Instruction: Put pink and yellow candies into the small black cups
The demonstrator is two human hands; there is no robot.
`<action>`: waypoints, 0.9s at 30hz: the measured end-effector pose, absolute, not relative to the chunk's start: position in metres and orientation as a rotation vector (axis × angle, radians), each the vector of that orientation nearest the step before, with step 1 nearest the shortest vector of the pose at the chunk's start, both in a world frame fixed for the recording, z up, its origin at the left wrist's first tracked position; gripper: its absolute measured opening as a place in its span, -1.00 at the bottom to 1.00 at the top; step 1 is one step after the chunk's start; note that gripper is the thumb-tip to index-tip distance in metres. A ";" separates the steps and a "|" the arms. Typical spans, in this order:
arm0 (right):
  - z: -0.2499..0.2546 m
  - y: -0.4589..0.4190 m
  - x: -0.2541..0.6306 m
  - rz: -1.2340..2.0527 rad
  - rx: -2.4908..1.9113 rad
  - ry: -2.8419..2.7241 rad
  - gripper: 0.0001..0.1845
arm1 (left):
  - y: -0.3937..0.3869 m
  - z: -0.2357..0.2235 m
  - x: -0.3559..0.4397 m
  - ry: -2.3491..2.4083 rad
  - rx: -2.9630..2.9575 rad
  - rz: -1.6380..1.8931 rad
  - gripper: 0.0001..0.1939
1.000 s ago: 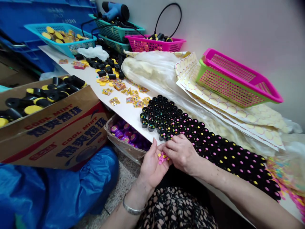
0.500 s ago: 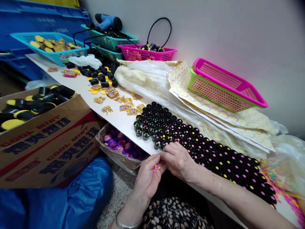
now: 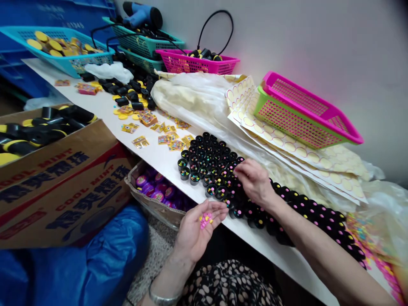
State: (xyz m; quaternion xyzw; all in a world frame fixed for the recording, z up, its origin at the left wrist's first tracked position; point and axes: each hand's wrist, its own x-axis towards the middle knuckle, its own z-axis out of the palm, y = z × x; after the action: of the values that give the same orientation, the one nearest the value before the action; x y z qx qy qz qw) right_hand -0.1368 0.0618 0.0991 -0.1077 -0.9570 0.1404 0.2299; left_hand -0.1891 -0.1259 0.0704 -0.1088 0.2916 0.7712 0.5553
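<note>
My left hand is cupped palm up at the table's front edge, with a small heap of pink and yellow pellets lying in it. Its fingertips are close to the nearest black cups. Over the middle of the rows, my right hand has its thumb and fingers pinched together; what is between them is hidden. Small round black cups stand packed side by side along the table. Many have coloured pellets inside, mixed at the far left end and mostly single pink or yellow ones toward the right.
Candy-like packets and black cylinders lie at the far left. Label sheets and a pink basket stand behind the cups. A carton and a box of purple containers are left, below the table.
My right hand has moved away from the left palm, up and right over the cups. The left hand has opened out, showing more pellets. The view has shifted slightly.
</note>
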 end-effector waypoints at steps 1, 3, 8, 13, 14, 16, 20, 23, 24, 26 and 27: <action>0.098 0.076 -0.141 0.372 -0.377 -2.599 -0.82 | -0.126 0.070 -0.190 0.708 -0.254 1.821 -0.77; 0.094 0.101 -0.148 0.332 -0.464 -2.611 -0.83 | -0.126 0.068 -0.191 0.727 -0.262 1.821 -0.81; 0.081 0.128 -0.162 0.251 -0.489 -2.755 -0.83 | -0.125 0.062 -0.191 0.736 -0.262 1.811 -0.82; 0.077 0.128 -0.169 0.217 -0.489 -2.873 -0.81 | -0.124 0.060 -0.193 0.738 -0.250 1.817 -0.85; 0.077 0.128 -0.170 0.213 -0.494 -2.891 -0.80 | -0.124 0.060 -0.194 0.740 -0.251 1.820 -0.85; 0.079 0.127 -0.172 0.195 -0.497 -2.919 -0.79 | -0.124 0.061 -0.194 0.746 -0.260 1.827 -0.86; 0.083 0.127 -0.176 0.138 -0.477 -2.986 -0.78 | -0.123 0.061 -0.194 0.755 -0.286 1.825 -0.87; 0.086 0.128 -0.180 0.114 -0.465 -3.044 -0.77 | -0.123 0.061 -0.194 0.766 -0.293 1.826 -0.87; 0.087 0.128 -0.182 0.112 -0.461 -3.066 -0.77 | -0.123 0.061 -0.194 0.766 -0.292 1.827 -0.87; 0.088 0.130 -0.185 0.107 -0.465 -3.103 -0.78 | -0.122 0.061 -0.194 0.763 -0.289 1.826 -0.87; 0.088 0.130 -0.186 0.105 -0.469 -3.114 -0.78 | -0.122 0.061 -0.194 0.760 -0.285 1.827 -0.87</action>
State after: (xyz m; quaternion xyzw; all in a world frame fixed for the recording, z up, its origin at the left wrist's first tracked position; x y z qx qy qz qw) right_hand -0.1856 0.1300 0.0875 -0.1490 -0.9883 0.0332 -0.0045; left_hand -0.1939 -0.1215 0.0611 -0.1201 0.3199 0.7689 0.5404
